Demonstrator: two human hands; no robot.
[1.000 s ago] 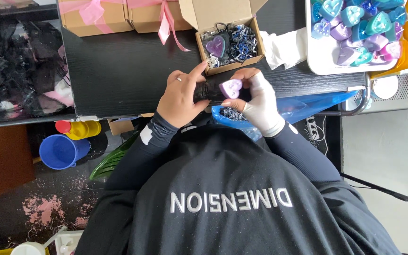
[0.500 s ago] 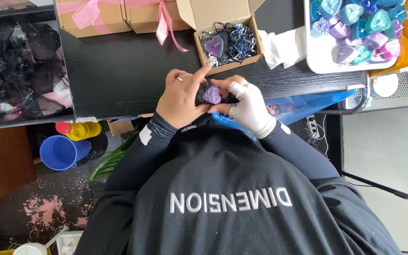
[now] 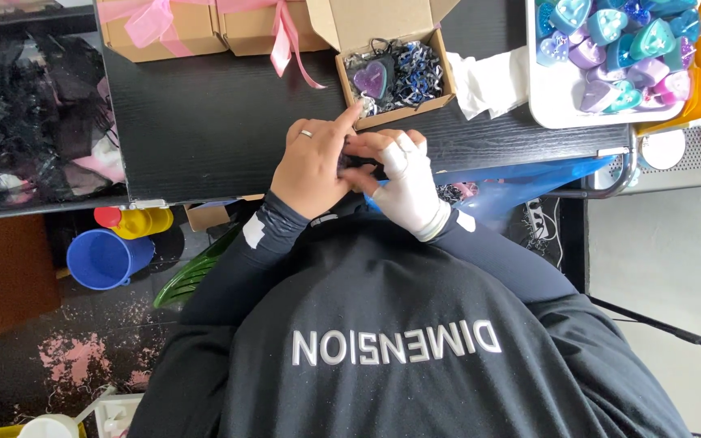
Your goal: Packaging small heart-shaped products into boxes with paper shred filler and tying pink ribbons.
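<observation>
Black bench (image 3: 204,122), near edge: your left hand (image 3: 314,166) and gloved right hand (image 3: 403,182) close their fingers on a small dark piece (image 3: 350,162), seemingly mid-preparation, so next calls for setting it gently into the open cardboard box (image 3: 395,77) just beyond.

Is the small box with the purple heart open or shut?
Open: the box has its flaps raised, and the purple heart inside is visible.

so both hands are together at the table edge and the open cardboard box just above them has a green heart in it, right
Not quite: the heart in the open cardboard box is purple, not green. The rest holds: the left hand and right hand are together at the edge of the black table, just below that box. The head view shows it.
</observation>
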